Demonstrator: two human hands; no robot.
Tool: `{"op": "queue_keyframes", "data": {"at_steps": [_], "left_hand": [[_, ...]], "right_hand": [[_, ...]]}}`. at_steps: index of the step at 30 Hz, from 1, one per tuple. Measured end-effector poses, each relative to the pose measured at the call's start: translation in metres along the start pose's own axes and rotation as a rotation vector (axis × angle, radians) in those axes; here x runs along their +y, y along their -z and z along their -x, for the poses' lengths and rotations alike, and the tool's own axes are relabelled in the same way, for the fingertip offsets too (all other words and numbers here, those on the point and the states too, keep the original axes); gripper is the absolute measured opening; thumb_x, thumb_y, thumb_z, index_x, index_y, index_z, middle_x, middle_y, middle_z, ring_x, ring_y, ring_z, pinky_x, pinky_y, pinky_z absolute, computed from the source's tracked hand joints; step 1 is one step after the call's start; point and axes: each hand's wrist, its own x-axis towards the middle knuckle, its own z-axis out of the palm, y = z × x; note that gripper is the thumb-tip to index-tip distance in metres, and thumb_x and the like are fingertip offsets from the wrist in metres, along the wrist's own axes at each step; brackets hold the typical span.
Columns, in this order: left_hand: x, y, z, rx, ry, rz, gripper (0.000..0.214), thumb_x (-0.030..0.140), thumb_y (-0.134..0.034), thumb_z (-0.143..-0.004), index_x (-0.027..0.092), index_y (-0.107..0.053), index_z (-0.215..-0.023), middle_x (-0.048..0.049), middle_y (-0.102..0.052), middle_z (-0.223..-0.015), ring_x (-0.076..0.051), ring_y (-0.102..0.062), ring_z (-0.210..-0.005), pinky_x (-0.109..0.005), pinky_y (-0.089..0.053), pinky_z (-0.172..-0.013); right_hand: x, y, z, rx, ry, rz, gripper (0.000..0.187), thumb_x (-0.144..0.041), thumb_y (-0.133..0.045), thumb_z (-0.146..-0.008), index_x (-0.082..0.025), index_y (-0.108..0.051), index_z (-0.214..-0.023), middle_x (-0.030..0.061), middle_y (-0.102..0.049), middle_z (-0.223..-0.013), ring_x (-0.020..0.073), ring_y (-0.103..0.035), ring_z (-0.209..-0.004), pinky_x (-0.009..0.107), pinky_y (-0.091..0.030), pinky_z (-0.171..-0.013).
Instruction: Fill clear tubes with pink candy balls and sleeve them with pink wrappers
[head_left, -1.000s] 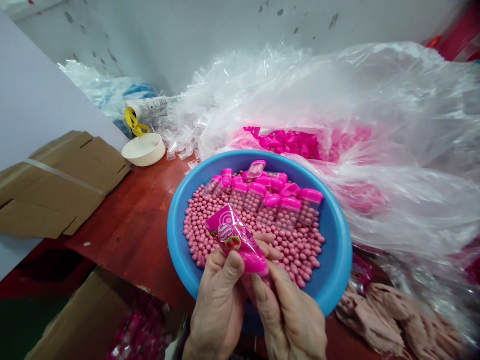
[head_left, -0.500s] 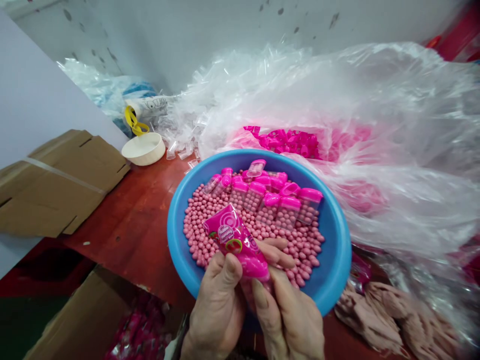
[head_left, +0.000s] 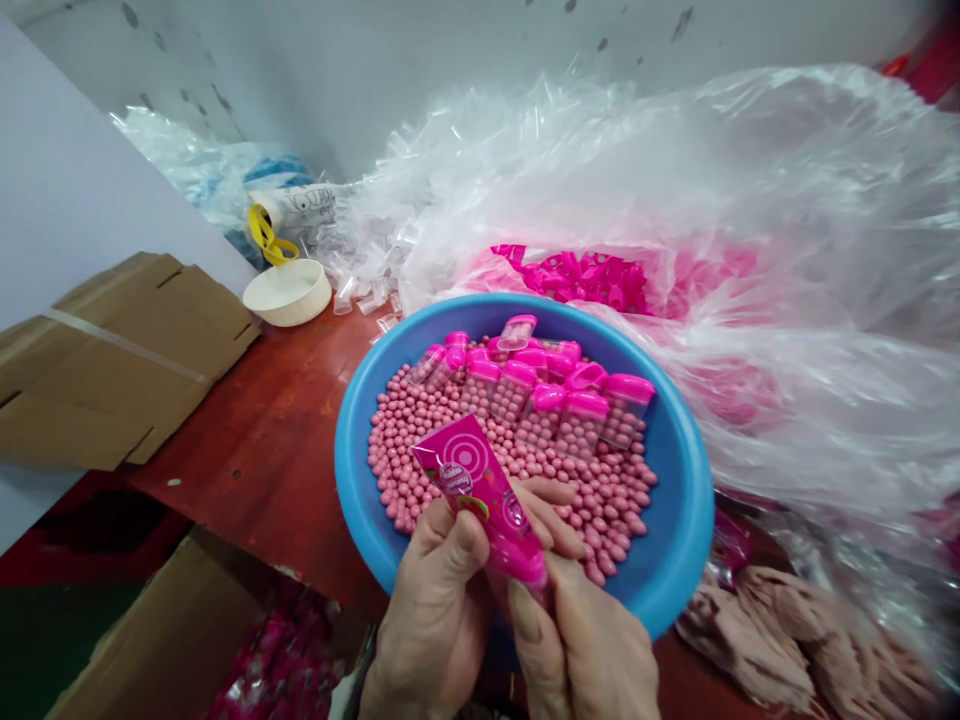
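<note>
My left hand and my right hand both grip one pink printed wrapper with a candy tube inside it, held over the near rim of a blue bowl. The bowl holds many small pink candy balls. Several filled clear tubes with pink caps lie on the candies at the bowl's far side. The tube's lower end is hidden between my fingers.
A big clear plastic bag with loose pink caps lies behind the bowl. A white cup and flattened cardboard sit at the left on the red table. An open box of pink packs stands below.
The wrapper has slid a little further down over the tube and turned slightly between my fingers. The view has tilted a bit; both hands stay over the bowl's near rim.
</note>
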Motion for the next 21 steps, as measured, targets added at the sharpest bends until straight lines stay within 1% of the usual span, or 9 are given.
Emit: {"op": "queue_keyframes", "data": {"at_steps": [3,6,8,11,13,15,18,20,21], "left_hand": [[-0.001,0.003,0.002,-0.035,0.017,-0.008,0.04,0.055,-0.06,-0.079,0.017,-0.074,-0.072,-0.01,-0.071,-0.079,-0.03,-0.064,-0.097,-0.043,-0.047,-0.091],[0.001,0.005,0.002,-0.053,-0.014,-0.046,0.042,0.057,-0.061,-0.077,0.018,-0.074,-0.07,-0.0103,-0.071,-0.08,-0.031,-0.064,-0.097,-0.044,-0.047,-0.091],[0.003,0.004,0.002,-0.069,-0.025,-0.082,0.04,0.056,-0.064,-0.075,0.018,-0.075,-0.07,-0.0104,-0.072,-0.084,-0.033,-0.063,-0.099,-0.044,-0.047,-0.09],[0.003,0.003,0.002,-0.081,-0.034,-0.099,0.033,0.051,-0.068,-0.074,0.019,-0.076,-0.072,-0.0094,-0.072,-0.089,-0.032,-0.062,-0.102,-0.043,-0.046,-0.092],[0.0,0.002,0.002,-0.053,-0.048,-0.078,0.027,0.047,-0.072,-0.073,0.02,-0.076,-0.077,-0.0077,-0.072,-0.091,-0.031,-0.062,-0.103,-0.042,-0.045,-0.093],[-0.003,0.0,0.002,0.02,-0.066,-0.053,0.023,0.043,-0.074,-0.072,0.022,-0.076,-0.082,-0.0062,-0.072,-0.091,-0.028,-0.062,-0.102,-0.04,-0.044,-0.095],[-0.005,-0.001,0.001,0.134,-0.073,-0.019,0.018,0.038,-0.072,-0.076,0.021,-0.076,-0.082,-0.0057,-0.072,-0.089,-0.026,-0.062,-0.101,-0.037,-0.044,-0.096],[-0.004,-0.001,0.0,0.156,-0.064,-0.002,0.016,0.035,-0.07,-0.077,0.021,-0.076,-0.083,-0.0059,-0.072,-0.088,-0.026,-0.063,-0.1,-0.036,-0.044,-0.096],[-0.003,-0.001,0.0,0.15,-0.058,-0.001,0.016,0.034,-0.07,-0.078,0.02,-0.076,-0.082,-0.0061,-0.072,-0.089,-0.025,-0.063,-0.099,-0.037,-0.044,-0.096]], "right_hand": [[-0.003,-0.001,-0.001,0.003,-0.025,0.012,0.037,-0.033,-0.034,-0.099,-0.019,-0.053,-0.128,0.0073,-0.072,-0.096,0.0185,-0.071,-0.076,0.027,-0.059,-0.069],[-0.003,0.0,-0.003,0.011,-0.015,-0.038,0.037,-0.033,-0.034,-0.099,-0.021,-0.054,-0.128,0.0049,-0.073,-0.089,0.0175,-0.071,-0.07,0.025,-0.059,-0.063],[-0.002,0.002,-0.005,0.012,-0.002,-0.066,0.037,-0.033,-0.035,-0.099,-0.021,-0.055,-0.127,0.003,-0.074,-0.082,0.017,-0.071,-0.064,0.024,-0.058,-0.058],[0.001,0.005,-0.005,0.008,0.022,-0.041,0.035,-0.029,-0.037,-0.098,-0.02,-0.055,-0.127,0.0035,-0.074,-0.085,0.0163,-0.07,-0.06,0.024,-0.058,-0.059],[0.004,0.006,-0.004,-0.038,0.059,-0.008,0.034,-0.025,-0.038,-0.097,-0.018,-0.052,-0.127,0.0055,-0.074,-0.089,0.0152,-0.069,-0.056,0.024,-0.058,-0.059],[0.007,0.005,-0.001,-0.073,0.107,0.03,0.036,-0.021,-0.039,-0.097,-0.014,-0.047,-0.131,0.0082,-0.074,-0.088,0.0152,-0.068,-0.053,0.025,-0.058,-0.058],[0.011,0.002,0.002,-0.063,0.154,0.107,0.04,-0.016,-0.041,-0.095,-0.004,-0.043,-0.133,0.0165,-0.073,-0.093,0.0197,-0.072,-0.071,0.027,-0.059,-0.064],[0.012,0.001,0.001,-0.056,0.179,0.124,0.038,-0.015,-0.043,-0.094,-0.004,-0.047,-0.13,0.0176,-0.073,-0.097,0.0217,-0.073,-0.082,0.026,-0.06,-0.067],[0.012,0.002,0.0,-0.053,0.191,0.122,0.036,-0.015,-0.044,-0.093,-0.006,-0.05,-0.128,0.0162,-0.073,-0.098,0.0217,-0.073,-0.083,0.025,-0.06,-0.067]]}}
